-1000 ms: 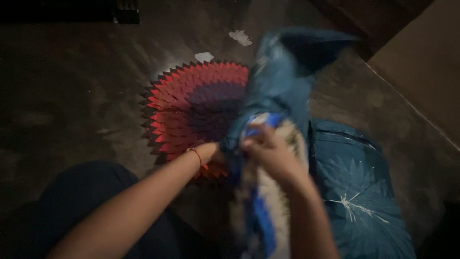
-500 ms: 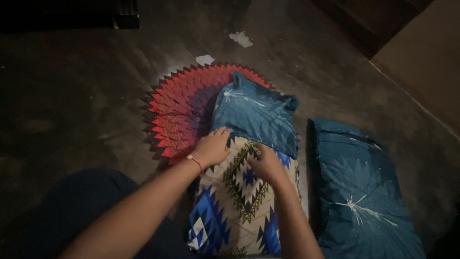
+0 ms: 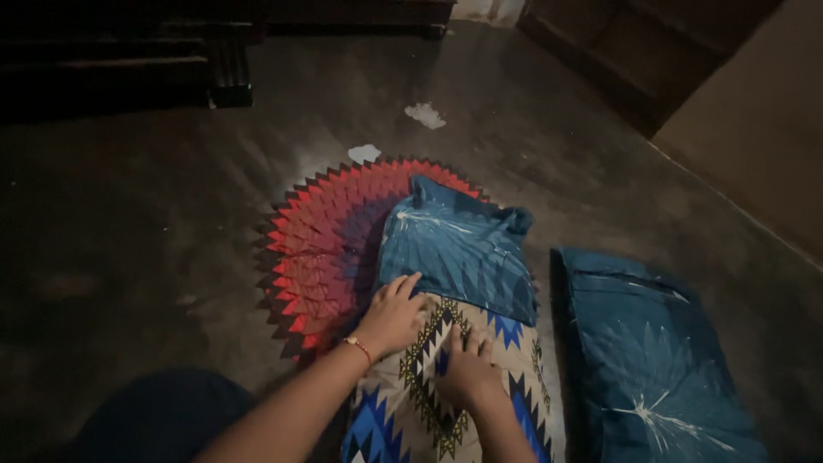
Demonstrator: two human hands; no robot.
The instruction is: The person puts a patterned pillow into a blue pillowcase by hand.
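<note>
A cushion with a cream, blue and black zigzag pattern (image 3: 480,403) lies on the floor in front of me, its far end inside a blue cover with white leaf prints (image 3: 459,253). My left hand (image 3: 393,315) rests flat at the cover's open edge, fingers spread, a red band on its wrist. My right hand (image 3: 467,373) presses flat on the patterned cushion just below that edge. Neither hand grips anything.
A round red mat with a toothed rim (image 3: 321,249) lies under the cover's far end. A second blue-covered cushion (image 3: 651,360) lies to the right. Two white scraps (image 3: 426,114) sit on the dark floor beyond. Dark furniture (image 3: 129,60) stands at the back left.
The blue cover was held up in the air a second ago; it has come down flat over the cushion's end. Both hands now press on the cushion.
</note>
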